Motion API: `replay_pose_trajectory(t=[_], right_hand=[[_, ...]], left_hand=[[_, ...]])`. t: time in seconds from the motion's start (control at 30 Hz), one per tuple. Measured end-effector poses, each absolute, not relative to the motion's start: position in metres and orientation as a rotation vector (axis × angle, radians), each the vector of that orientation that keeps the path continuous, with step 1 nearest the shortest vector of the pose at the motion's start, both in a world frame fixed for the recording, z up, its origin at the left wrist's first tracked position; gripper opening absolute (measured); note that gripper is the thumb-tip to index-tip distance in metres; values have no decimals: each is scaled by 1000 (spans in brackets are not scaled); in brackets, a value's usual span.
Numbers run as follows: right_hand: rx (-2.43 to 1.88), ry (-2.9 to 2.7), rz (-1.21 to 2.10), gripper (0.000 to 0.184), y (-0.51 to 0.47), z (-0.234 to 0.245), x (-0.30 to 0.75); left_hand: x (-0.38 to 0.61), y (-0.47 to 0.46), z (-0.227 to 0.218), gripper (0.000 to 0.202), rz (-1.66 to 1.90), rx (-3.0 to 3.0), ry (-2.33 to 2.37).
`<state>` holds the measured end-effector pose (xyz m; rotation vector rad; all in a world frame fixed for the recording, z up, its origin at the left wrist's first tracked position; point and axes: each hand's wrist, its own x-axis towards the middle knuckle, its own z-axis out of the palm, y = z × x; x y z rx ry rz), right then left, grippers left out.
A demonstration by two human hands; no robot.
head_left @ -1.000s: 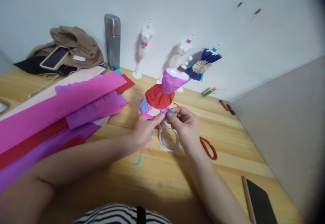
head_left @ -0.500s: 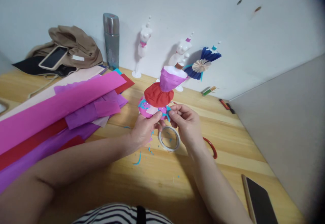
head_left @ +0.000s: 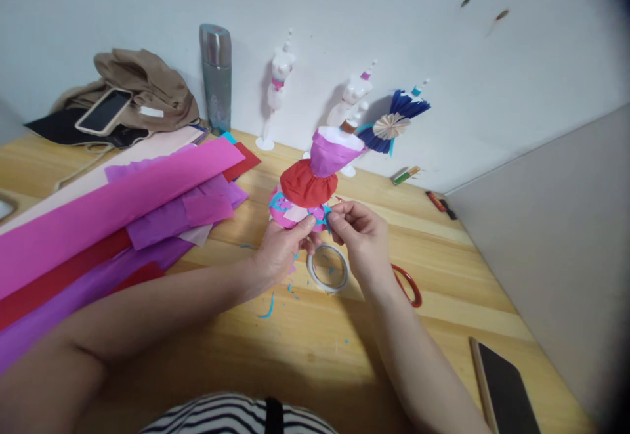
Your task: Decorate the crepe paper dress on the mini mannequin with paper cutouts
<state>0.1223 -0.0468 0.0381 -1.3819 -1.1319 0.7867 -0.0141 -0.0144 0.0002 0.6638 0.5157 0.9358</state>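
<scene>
A small white dress form stands tilted before me, dressed in a purple bodice and a gathered red skirt. Below the red lies a pink paper tier with blue and pale paper pieces on it. My left hand is closed on this lower tier, thumb on top and fingers underneath. With thumb and forefinger, my right hand pinches a blue paper piece at the tier's right edge. Beneath the hands, a roll of tape lies flat on the table.
Folded crepe paper covers the table's left. Behind stand a bottle, a bare dress form and one in navy paper. Red-handled scissors and a phone lie right. Blue scraps are scattered in front.
Almost nothing differs. Both hands keep their hold on the paper dress, and the view has shifted very slightly.
</scene>
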Motion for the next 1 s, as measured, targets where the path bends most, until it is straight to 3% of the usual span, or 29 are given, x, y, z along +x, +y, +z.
replay_pose_trajectory(t=[0.4,0.73,1.0], right_hand=[[-1349,-1200,800,26,-49,36,122],[-1316,-1244,778,24,-51,42,120],[-1440,-1312,454,15,-62,42,111]], left_hand=[[-13,-13,0,38,940,643,510],[-13,-13,-2,29,926,661,514],[-13,-13,-3,35,922,665,511]])
